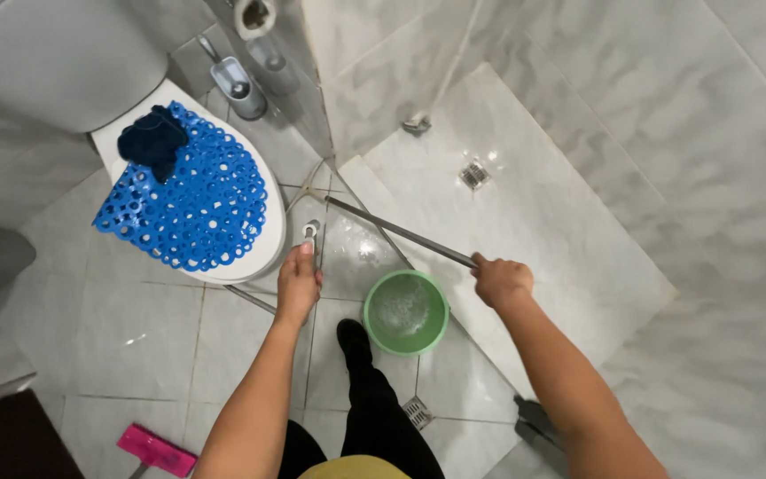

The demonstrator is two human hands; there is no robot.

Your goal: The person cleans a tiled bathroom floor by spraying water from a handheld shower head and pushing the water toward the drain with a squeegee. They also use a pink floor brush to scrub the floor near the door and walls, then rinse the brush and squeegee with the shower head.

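While both arms reach out over the tiled bathroom floor (135, 328), the left hand (299, 282) has its grip closed around the upper end of a metal pole (311, 238), and the right hand (501, 280) has its grip closed around a second thin metal pole (401, 232) that runs toward ten o'clock. Between the hands, at six o'clock from them, a green bucket (406, 312) holding foamy water stands on the floor. At ten o'clock a blue perforated mat (197, 200) lies over the toilet lid (268, 257), with a dark cloth (154, 140) on it. A pink brush (156, 449) lies at seven o'clock.
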